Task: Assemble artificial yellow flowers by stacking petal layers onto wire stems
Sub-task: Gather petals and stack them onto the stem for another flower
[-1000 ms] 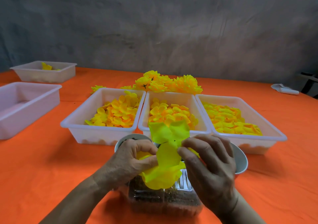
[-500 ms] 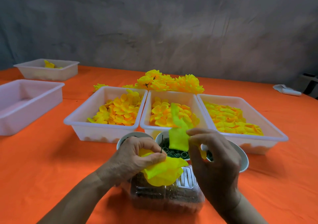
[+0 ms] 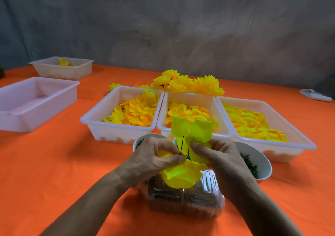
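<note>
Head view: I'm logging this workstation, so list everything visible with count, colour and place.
petal trays: three, white, side by side mid-table, holding yellow-orange petals
spare trays: two, white, far left; the rear one holds a few yellow pieces
finished flowers: a pile, yellow, behind the trays
bowls: at least two, white, dark bits inside, in front of the trays
clear box: one, dark contents, under the hands
white object: one, far right, unclear
tablecloth: orange
petal layer: one, yellow-green, on the stem
stem: one, dark wire
left hand: pinches stem and lower petals
right hand: holds the petal layer
</note>
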Demonstrator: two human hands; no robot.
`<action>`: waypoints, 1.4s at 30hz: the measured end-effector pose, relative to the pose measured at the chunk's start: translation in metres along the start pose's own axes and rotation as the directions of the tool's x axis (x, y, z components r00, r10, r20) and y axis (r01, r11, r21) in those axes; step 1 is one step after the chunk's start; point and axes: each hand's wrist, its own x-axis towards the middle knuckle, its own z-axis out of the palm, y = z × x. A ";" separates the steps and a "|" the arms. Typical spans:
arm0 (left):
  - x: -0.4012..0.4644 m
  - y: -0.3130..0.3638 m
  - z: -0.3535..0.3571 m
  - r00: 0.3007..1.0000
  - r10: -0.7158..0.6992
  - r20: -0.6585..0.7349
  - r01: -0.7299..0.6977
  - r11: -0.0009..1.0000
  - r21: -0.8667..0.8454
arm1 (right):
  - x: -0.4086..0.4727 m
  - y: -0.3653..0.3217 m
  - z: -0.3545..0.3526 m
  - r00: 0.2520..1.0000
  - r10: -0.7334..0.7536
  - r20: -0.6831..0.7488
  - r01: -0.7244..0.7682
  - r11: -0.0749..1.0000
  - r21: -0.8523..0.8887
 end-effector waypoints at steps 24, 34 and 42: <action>0.000 -0.004 -0.001 0.999 -0.043 -0.008 0.043 0.999 0.013 | 0.002 -0.017 0.008 0.995 -0.066 0.078 0.068 0.998 -0.013; 0.000 -0.005 -0.001 0.997 -0.072 -0.007 0.073 0.997 0.014 | 0.003 -0.013 0.010 0.960 -0.256 0.113 0.270 0.955 -0.126; -0.001 -0.014 0.003 0.996 -0.085 0.006 0.085 0.983 -0.164 | 0.005 -0.011 0.001 0.672 -0.681 0.291 0.649 0.352 -0.675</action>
